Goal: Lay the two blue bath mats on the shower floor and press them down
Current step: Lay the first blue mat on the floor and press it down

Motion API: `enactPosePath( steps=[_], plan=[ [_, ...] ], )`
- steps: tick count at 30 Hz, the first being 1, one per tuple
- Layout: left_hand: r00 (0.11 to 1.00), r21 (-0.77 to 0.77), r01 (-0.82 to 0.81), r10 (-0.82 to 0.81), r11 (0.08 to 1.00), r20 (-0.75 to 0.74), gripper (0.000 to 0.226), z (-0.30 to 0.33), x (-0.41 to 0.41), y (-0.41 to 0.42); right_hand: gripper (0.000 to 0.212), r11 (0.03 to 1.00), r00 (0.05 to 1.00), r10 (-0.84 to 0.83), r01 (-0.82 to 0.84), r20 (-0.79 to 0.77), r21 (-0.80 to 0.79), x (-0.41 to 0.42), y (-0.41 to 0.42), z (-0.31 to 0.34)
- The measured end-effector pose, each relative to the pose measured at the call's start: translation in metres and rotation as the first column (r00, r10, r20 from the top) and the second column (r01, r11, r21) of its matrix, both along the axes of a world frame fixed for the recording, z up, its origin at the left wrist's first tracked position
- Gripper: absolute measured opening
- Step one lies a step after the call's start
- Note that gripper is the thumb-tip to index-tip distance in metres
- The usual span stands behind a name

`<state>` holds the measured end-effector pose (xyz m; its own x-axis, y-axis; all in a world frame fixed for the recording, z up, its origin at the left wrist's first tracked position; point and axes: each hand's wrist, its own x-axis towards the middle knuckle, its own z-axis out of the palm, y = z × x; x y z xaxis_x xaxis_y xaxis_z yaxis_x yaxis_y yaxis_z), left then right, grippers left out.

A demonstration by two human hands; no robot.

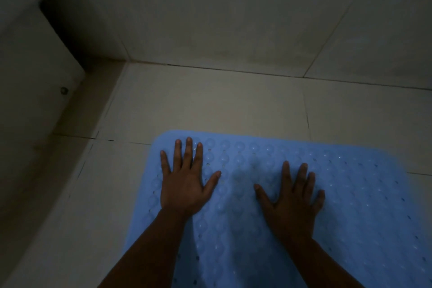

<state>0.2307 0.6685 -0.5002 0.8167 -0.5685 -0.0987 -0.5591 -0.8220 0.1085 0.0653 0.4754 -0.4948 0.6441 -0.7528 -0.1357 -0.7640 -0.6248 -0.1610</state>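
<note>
Blue bath mat [292, 194] lies flat on the tiled shower floor [222, 105], far edge a short way from the back wall [233, 18], left edge well clear of the raised kerb [77, 110] on the left. Only one mat in view (second one not visible, can't say where it is).

Left hand [184, 184] is flat, palm down, fingers straight and spread, pressing near the mat's far-left corner. Right hand [292, 201] is likewise flat and spread, pressing further right and a bit nearer the camera. Neither hand is grasping anything; both just bear down.

Why this posture: the mat has rows of round bumps (likely suction cups) and small drain holes, so open palms spread load over many cups at once. Starting at the far-left corner makes sense, since corners tend to lift first.

Judgement: this is the press-down step on the mat in view. The right half and the near part look untouched by either hand, so pressing probably needs to work across. Light is dim, so seating of the cups can't be confirmed.
</note>
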Motion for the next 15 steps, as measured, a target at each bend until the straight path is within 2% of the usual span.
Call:
enactPosePath(
  steps=[5, 10, 15],
  plan=[
    [1.0, 0.01, 0.001, -0.001, 1.0, -0.013, 0.091, 0.003, 0.0, 0.0, 0.1, 1.0, 1.0, -0.007, 0.007, -0.003, 0.027, 0.001, -0.001, 0.002],
    [1.0, 0.0, 0.006, -0.006, 1.0, -0.008, 0.092, 0.001, 0.003, 0.0, 0.099, 0.991, 1.0, -0.016, 0.016, 0.001, 0.132, 0.006, -0.006, 0.012],
    [0.997, 0.015, 0.008, -0.007, 1.0, -0.073, 0.093, 0.007, 0.002, 0.001, 0.081, 0.97, 0.987, 0.123, -0.142, 0.104, 0.197, 0.052, 0.0, 0.047]
  ],
)
